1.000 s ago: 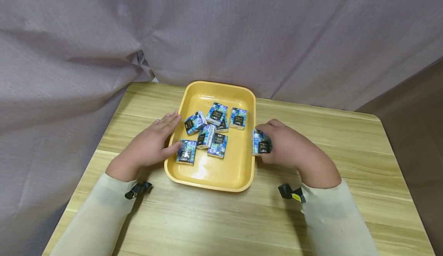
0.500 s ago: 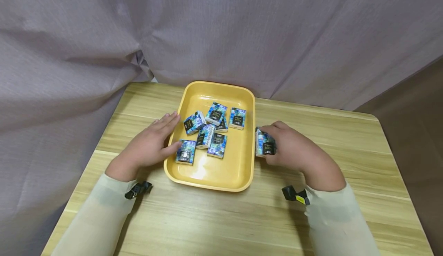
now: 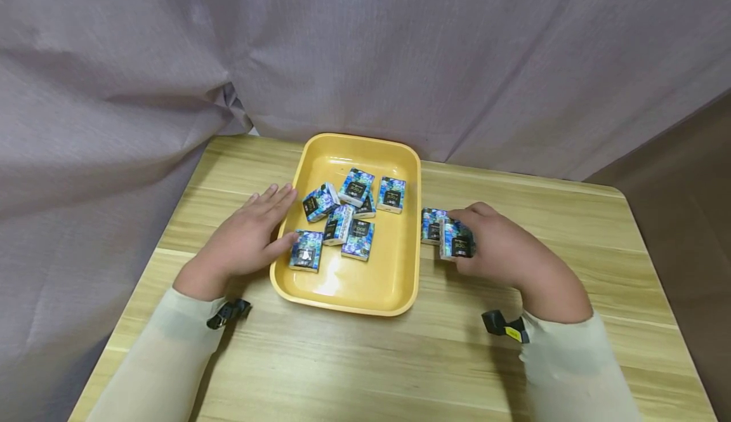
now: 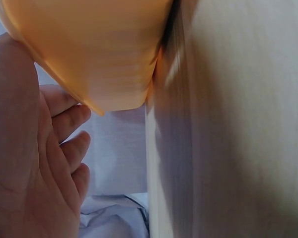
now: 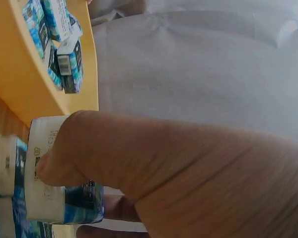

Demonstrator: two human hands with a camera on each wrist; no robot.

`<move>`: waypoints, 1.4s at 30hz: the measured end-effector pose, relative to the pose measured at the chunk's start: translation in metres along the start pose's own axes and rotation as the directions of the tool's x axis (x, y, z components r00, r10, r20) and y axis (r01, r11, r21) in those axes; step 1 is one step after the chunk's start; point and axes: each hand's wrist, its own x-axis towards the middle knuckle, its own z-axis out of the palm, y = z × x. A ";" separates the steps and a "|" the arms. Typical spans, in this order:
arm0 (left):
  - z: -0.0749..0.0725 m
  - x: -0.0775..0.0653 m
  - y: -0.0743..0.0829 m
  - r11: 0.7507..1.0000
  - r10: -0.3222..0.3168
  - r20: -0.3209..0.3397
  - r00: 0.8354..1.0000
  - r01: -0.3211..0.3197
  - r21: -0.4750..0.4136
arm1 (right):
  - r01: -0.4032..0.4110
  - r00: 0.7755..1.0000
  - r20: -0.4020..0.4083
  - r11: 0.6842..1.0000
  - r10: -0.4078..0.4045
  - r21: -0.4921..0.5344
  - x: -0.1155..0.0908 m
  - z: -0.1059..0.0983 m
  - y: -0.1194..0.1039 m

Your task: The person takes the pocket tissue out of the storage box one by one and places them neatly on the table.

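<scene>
My right hand [image 3: 493, 241] pinches a small tissue pack [image 3: 455, 241], blue-patterned with a black label, just right of the tray. In the right wrist view my thumb presses its white side. Below it, two more tissue packs [image 5: 5, 168] lie side by side on the table; the head view shows one pack [image 3: 432, 224] partly covered by the held one. My left hand [image 3: 242, 238] rests on the left rim of the yellow tray [image 3: 400, 295], fingers extended along it and thumb over the edge. Several similar packs [image 3: 358, 239] lie loosely inside the tray, some overlapping.
The tray stands on a wood-grain table [image 3: 342, 365]. Grey curtain fabric [image 3: 365, 54] hangs behind the table and along its left side. A black wrist strap [image 3: 228, 314] sits at the left cuff, another [image 3: 505, 327] at the right.
My right hand has moved right, away from the tray's edge, carrying the tissue pack. A pack on the table beside the tray has come into view. My left hand stays put.
</scene>
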 end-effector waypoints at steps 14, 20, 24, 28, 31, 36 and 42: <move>0.003 -0.002 -0.001 1.000 -0.002 0.001 1.000 0.002 0.022 | -0.031 0.999 0.010 0.999 0.031 0.025 -0.006 0.003 0.036; 0.001 -0.002 0.001 1.000 0.007 -0.008 1.000 -0.007 0.011 | -0.060 0.998 0.019 0.998 0.059 0.030 -0.008 0.004 0.054; 0.001 -0.002 0.001 1.000 0.010 -0.012 1.000 -0.010 0.009 | -0.080 0.997 0.024 0.996 0.080 0.027 -0.010 0.006 0.063; 0.002 -0.002 -0.001 1.000 0.003 -0.013 1.000 -0.003 0.003 | -0.092 0.996 0.018 0.995 0.092 0.026 -0.009 0.007 0.071; 0.003 -0.002 -0.001 1.000 0.004 -0.015 1.000 -0.004 -0.002 | -0.104 0.995 0.015 0.994 0.103 0.027 -0.008 0.008 0.079; 0.004 -0.002 -0.001 1.000 0.007 -0.021 1.000 -0.007 -0.005 | -0.104 0.995 0.008 0.994 0.104 0.018 -0.005 0.012 0.090; 0.005 -0.002 -0.001 1.000 -0.004 -0.020 1.000 0.004 -0.016 | -0.122 0.993 0.006 0.992 0.122 0.018 0.001 0.019 0.100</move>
